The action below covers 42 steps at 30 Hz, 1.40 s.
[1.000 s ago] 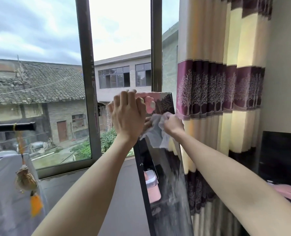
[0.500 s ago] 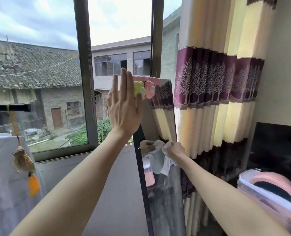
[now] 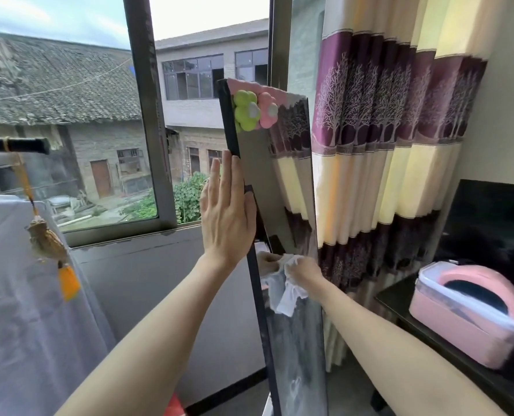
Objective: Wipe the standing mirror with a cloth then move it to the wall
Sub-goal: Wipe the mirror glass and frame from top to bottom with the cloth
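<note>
Your right hand (image 3: 305, 270) has carried the white cloth (image 3: 288, 291) down the glass: a second ago it was bunched up near the top of the standing mirror (image 3: 279, 187), just under the pink trim, and now it sits about halfway down, pressed against the reflective face with your fingers curled round the wad. Your left hand (image 3: 227, 211) has dropped too, from the top corner beside the green and pink flower ornaments (image 3: 254, 111) to the dark left frame edge at mid-height; its grip is not closed, the fingers are straight and flat against the frame, steadying it rather than clasping it.

For the task, that reads as a wipe in progress, working top to bottom. The upper glass looks clear and reflects the striped curtain (image 3: 400, 145) cleanly, while the lower part below the cloth looks streaked and cloudy, so I judge the wiping about half done and the move to the wall not yet begun. The mirror stands upright and slightly angled, between the window (image 3: 147, 115) and the curtain, its foot out of view.

To your right a pink lidded box (image 3: 472, 313) sits on the dark counter (image 3: 448, 352).

No brand, label or readable writing shows anywhere in this view, neither on the mirror nor on the box
</note>
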Each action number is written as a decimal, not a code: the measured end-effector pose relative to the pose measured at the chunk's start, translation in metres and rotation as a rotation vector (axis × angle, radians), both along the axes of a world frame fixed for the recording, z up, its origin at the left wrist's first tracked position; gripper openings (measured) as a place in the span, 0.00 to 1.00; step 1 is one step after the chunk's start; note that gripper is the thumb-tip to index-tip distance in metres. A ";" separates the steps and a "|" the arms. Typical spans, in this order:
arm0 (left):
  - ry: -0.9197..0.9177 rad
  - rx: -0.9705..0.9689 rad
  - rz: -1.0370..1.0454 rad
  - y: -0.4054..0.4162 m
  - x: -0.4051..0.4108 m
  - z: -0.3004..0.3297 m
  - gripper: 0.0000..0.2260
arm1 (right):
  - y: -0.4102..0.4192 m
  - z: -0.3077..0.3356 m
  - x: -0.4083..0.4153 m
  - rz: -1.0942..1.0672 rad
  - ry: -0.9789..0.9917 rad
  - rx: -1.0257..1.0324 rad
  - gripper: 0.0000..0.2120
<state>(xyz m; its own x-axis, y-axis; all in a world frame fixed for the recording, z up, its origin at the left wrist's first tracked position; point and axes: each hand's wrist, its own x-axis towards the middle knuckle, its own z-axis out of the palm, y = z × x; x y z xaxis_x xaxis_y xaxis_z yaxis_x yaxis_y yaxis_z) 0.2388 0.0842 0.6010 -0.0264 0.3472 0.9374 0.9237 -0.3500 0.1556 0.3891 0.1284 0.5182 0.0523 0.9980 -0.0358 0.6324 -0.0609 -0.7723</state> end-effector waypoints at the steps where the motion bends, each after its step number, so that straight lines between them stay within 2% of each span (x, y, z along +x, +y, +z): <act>1: -0.001 -0.001 0.001 -0.001 0.001 -0.002 0.23 | -0.003 -0.003 0.004 -0.016 -0.013 -0.045 0.18; 3: -0.005 -0.003 0.007 -0.004 0.002 -0.006 0.23 | -0.006 0.006 0.006 -0.041 0.048 0.035 0.18; 7: 0.002 -0.012 -0.002 -0.011 0.004 -0.020 0.23 | -0.024 0.055 -0.011 -0.013 0.271 0.413 0.12; 9: 0.019 -0.009 -0.013 -0.014 0.004 -0.028 0.22 | -0.033 0.070 -0.028 0.083 0.334 0.518 0.17; 11: 0.033 -0.016 -0.005 -0.016 0.002 -0.035 0.22 | -0.044 0.055 -0.043 0.192 0.403 0.575 0.20; 14: 0.036 -0.049 0.004 -0.021 0.000 -0.044 0.23 | -0.055 -0.016 -0.045 0.111 0.378 0.492 0.18; 17: 0.064 -0.061 -0.006 -0.026 -0.002 -0.050 0.23 | -0.068 -0.070 -0.026 0.060 0.426 0.163 0.08; 19: 0.064 -0.073 -0.005 -0.026 -0.001 -0.054 0.24 | -0.074 -0.080 -0.014 0.042 0.385 0.093 0.14; 21: 0.049 -0.091 -0.001 -0.026 0.000 -0.057 0.24 | -0.073 -0.072 -0.011 -0.037 0.344 0.127 0.14; 23: 0.037 -0.103 -0.005 -0.027 0.001 -0.058 0.24 | -0.068 -0.050 -0.016 -0.045 0.327 0.232 0.05; 26: 0.029 -0.103 -0.024 -0.029 0.001 -0.060 0.24 | -0.075 -0.006 -0.030 0.041 0.376 0.357 0.22; 28: 0.024 -0.099 -0.027 -0.032 0.000 -0.062 0.24 | -0.086 0.004 -0.042 0.111 0.405 0.469 0.24; 30: 0.016 -0.104 -0.032 -0.034 -0.001 -0.067 0.24 | -0.094 -0.016 -0.049 0.103 0.421 0.478 0.23; 32: 0.023 -0.113 -0.046 -0.036 -0.002 -0.072 0.24 | -0.102 -0.050 -0.044 0.017 0.495 0.290 0.19; 34: 0.039 -0.124 -0.056 -0.038 -0.002 -0.076 0.25 | -0.111 -0.081 -0.029 -0.063 0.547 -0.043 0.16; 36: 0.037 -0.133 -0.048 -0.037 0.001 -0.079 0.26 | -0.112 -0.100 -0.014 -0.129 0.445 -0.196 0.17; 38: 0.020 -0.139 -0.026 -0.036 0.006 -0.081 0.26 | -0.103 -0.099 -0.006 -0.162 0.368 -0.072 0.17; 40: -0.002 -0.126 0.004 -0.033 0.011 -0.080 0.26 | -0.087 -0.078 -0.003 -0.138 0.351 0.094 0.14; 42: -0.023 -0.107 0.024 -0.031 0.016 -0.076 0.25 | -0.065 -0.050 -0.003 -0.139 0.293 0.274 0.16</act>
